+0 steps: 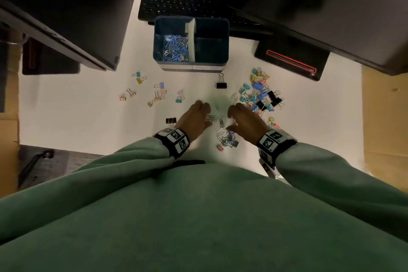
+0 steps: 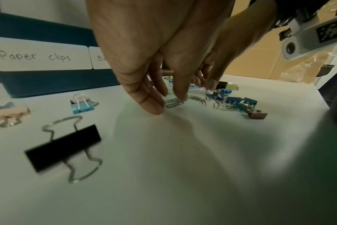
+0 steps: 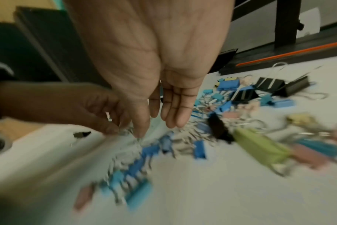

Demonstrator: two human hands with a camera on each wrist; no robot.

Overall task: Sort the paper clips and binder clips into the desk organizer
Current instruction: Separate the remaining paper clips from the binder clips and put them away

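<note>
Two hands are held low over a white desk [image 1: 88,117], just in front of the organizer [image 1: 191,66]. The left hand [image 1: 194,120] is lowered with fingers extended, its fingertips [image 2: 181,97] touching a silver paper clip [image 2: 174,103] lying flat; nothing is gripped, fingers loose. The right hand [image 1: 247,123] is seen palm down with fingers straight and relaxed above the paper clips [image 1: 220,126]; the right wrist view is blurred, and no grasp is shown.

Organizer noted as a blue box with a white divider [image 1: 191,40]. Its left compartment is filled with a mass of blue and silver clips [image 1: 175,47]; the right compartment appears dark, contents not made out. A label reading "Paper clips" [image 2: 37,56] is fixed to its front on the left.

Binder clips remaining on the desk: a dense coloured pile [image 1: 260,95] in front and to the right of the organizer; a lone black clip [image 1: 221,83] just in front of its right corner; a pastel scatter [image 1: 150,93] in front and to its left; a black clip [image 1: 171,121] beside the left wrist; a small pink and teal group [image 1: 227,144] nearest the body.

A keyboard [image 1: 183,2] is seen behind the organizer.
</note>
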